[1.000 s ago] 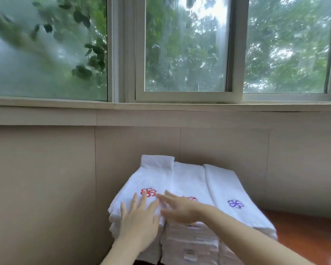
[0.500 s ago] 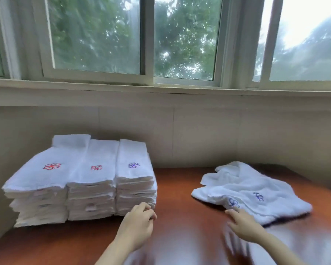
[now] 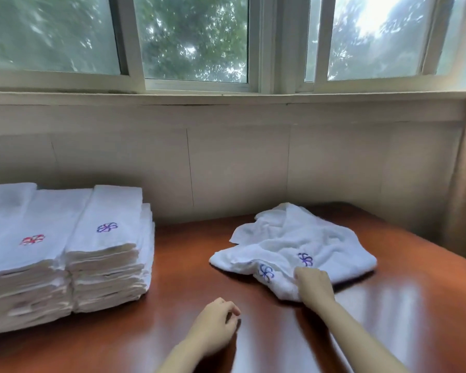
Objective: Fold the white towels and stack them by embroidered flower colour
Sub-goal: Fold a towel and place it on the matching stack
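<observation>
Head-worn view down across near table [image 3: 189,265]

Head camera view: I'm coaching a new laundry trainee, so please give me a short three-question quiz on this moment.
1. True or false: the left hand holds a towel.
2. The embroidered flowers showing on the crumpled towels are: A red, B blue, C green.
3. Fill the gap: the crumpled towels are gripped at their near edge by the ____ hand.
Key: 1 false, its loosely curled fingers hold nothing. 2 B. 3 right: the right hand has its fingers curled into the fabric.
</observation>
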Demonstrator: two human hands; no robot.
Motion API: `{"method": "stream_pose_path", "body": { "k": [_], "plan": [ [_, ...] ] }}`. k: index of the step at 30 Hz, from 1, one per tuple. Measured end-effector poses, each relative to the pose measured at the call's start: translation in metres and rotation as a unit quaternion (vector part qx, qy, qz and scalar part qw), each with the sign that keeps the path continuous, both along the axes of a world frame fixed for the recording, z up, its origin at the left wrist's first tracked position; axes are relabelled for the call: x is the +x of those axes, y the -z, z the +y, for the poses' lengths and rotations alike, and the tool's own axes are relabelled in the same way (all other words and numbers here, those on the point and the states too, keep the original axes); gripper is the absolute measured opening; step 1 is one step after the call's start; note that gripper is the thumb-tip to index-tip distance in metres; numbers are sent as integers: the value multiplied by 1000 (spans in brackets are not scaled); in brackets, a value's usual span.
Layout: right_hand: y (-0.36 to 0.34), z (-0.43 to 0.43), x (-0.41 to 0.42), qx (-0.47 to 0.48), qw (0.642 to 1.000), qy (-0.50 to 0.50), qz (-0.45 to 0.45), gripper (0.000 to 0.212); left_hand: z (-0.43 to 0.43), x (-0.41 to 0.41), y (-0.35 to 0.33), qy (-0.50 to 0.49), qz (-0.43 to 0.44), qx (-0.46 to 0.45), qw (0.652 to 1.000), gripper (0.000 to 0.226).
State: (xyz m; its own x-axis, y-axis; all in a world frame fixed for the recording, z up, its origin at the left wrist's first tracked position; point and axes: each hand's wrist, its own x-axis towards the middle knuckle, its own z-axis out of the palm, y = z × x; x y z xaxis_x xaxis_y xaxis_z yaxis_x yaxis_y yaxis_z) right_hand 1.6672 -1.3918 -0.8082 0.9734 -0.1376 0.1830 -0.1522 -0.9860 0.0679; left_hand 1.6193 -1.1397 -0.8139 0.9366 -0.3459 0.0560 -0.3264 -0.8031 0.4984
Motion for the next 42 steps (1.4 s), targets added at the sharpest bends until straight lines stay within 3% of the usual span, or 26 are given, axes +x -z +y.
{"method": "stream_pose_path", "body": {
  "k": [4,7,9,11,13,14,17,19,21,23,26,31,37,42],
  "plan": [
    [-1,8,-9,6,1000,-15,5,34,-1,-9,4,-27,10,-35,999,24],
    [-15,24,-36,101,989,-46,-101,28,-6,-18,-6,-87,90,-197,972,23],
    [-29,41,-64,202,951,-106,-208,24,-10,-28,-21,-140,185,-364,902,17],
    [-39,60,-92,261,914,-183,-250,22,-12,-36,-36,-166,293,-496,801,26],
    [-42,80,-119,286,908,-254,-170,26,-8,-42,-44,-166,355,-565,726,39],
    [-40,89,-131,284,910,-284,-106,26,-6,-47,-46,-159,368,-579,710,40],
    [-26,108,-161,257,897,-359,-1,28,2,-66,-43,-179,336,-589,713,24],
    [-19,118,-178,261,883,-388,28,28,14,-76,-37,-212,304,-602,707,39],
    [-12,125,-189,277,879,-387,31,19,32,-90,-34,-215,270,-599,723,45],
    [-1,127,-191,209,911,-356,15,39,57,-102,-30,-199,247,-595,738,47],
    [11,130,-192,116,955,-273,-10,62,93,-118,-30,-201,231,-612,729,46],
    [14,144,-189,108,974,-194,-34,35,146,-137,-26,-248,167,-623,722,55],
    [17,191,-193,105,962,-251,6,44,198,-160,-19,-333,80,-538,770,50],
    [29,238,-211,86,940,-325,55,61,225,-168,-5,-398,-13,-390,830,35]
  ]
}}
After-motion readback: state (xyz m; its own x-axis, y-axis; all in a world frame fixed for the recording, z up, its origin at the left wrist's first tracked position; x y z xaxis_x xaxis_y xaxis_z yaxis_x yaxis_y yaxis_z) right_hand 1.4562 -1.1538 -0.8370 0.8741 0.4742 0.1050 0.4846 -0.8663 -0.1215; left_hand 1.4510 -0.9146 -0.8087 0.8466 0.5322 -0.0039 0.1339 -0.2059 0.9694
